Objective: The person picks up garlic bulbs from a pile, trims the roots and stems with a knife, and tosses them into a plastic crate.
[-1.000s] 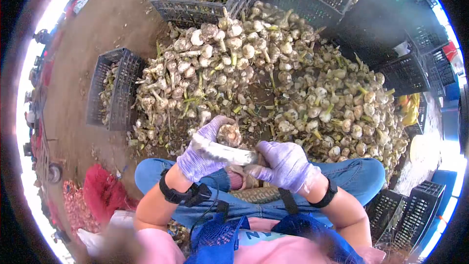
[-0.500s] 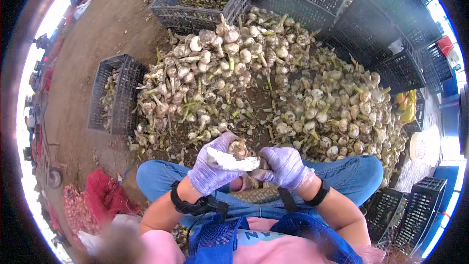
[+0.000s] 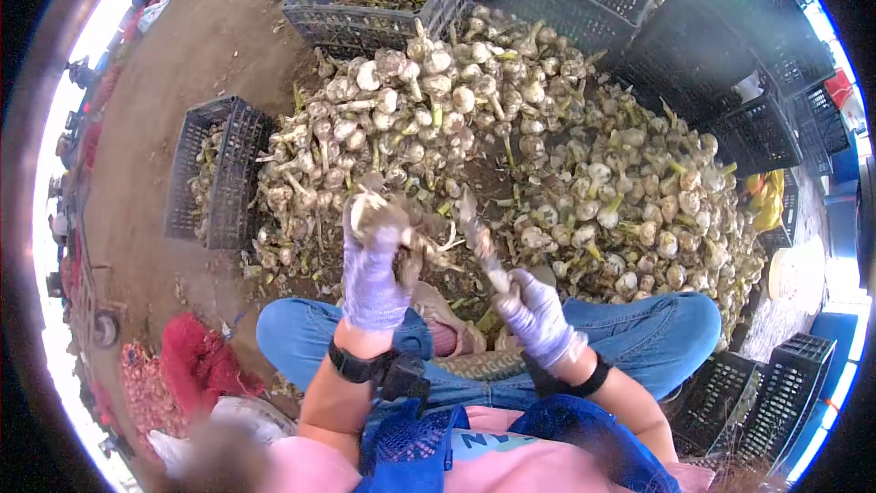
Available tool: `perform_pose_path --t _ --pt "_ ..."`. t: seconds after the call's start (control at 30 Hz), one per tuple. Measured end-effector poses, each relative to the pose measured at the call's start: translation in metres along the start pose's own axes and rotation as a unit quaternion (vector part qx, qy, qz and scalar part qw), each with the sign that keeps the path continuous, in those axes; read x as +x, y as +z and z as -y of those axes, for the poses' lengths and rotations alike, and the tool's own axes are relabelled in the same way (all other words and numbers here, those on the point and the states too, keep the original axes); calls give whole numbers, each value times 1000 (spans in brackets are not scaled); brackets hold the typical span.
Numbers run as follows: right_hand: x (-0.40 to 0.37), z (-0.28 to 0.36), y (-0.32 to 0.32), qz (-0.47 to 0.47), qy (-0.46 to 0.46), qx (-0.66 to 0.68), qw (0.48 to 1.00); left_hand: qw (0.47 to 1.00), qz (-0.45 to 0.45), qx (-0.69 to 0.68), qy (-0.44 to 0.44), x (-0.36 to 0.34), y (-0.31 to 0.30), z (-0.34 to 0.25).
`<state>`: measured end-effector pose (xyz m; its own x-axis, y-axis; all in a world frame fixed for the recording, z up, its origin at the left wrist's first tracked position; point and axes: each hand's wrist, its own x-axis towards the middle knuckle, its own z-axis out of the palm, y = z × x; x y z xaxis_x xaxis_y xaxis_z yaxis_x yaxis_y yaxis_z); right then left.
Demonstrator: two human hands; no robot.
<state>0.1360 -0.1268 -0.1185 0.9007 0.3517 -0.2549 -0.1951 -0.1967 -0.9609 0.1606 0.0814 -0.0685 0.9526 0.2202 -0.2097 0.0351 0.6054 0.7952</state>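
My left hand (image 3: 376, 278), in a pale purple glove, is closed around a garlic bulb (image 3: 372, 212) with its stringy roots and stem sticking out, blurred by motion. My right hand (image 3: 540, 318), gloved alike, grips a knife (image 3: 478, 239) whose dirt-streaked blade points up and away, apart from the bulb. Both hands are above my crossed legs in blue jeans (image 3: 630, 329). Just beyond them lies a heap of garlic (image 3: 411, 110) with stems on, and to the right another garlic pile (image 3: 630, 210).
A black crate (image 3: 379, 23) holding trimmings stands at the back, and a smaller crate (image 3: 219, 173) on the left. Stacked black crates (image 3: 684, 55) line the right rear. A red mesh sack (image 3: 203, 361) lies at lower left, a white bucket (image 3: 796, 272) at right.
My hands have moved apart, the left going up and left with the garlic bulb. The knife has turned from lying across the bulb to pointing forward.
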Motion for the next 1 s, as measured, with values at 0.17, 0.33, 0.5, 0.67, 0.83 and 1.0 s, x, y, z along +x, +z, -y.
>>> perform_pose_path --t 0.17,0.33,0.5,0.67,0.83,1.0 --pt "6 4 17 37 -104 -54 992 981 -80 -145 -105 -3 34 7" --pt "20 9 10 5 -47 69 997 968 -54 -224 -98 0 23 29" --pt "30 18 1 -19 -33 132 991 976 -78 -161 -126 -7 16 30" --pt "31 32 5 21 -115 -42 992 960 -30 -224 -164 -14 22 40" --pt "37 19 5 64 -124 48 989 958 -45 -242 -145 -18 35 32" --pt "28 -46 -12 123 169 -11 978 914 -79 -389 -90 12 4 37"
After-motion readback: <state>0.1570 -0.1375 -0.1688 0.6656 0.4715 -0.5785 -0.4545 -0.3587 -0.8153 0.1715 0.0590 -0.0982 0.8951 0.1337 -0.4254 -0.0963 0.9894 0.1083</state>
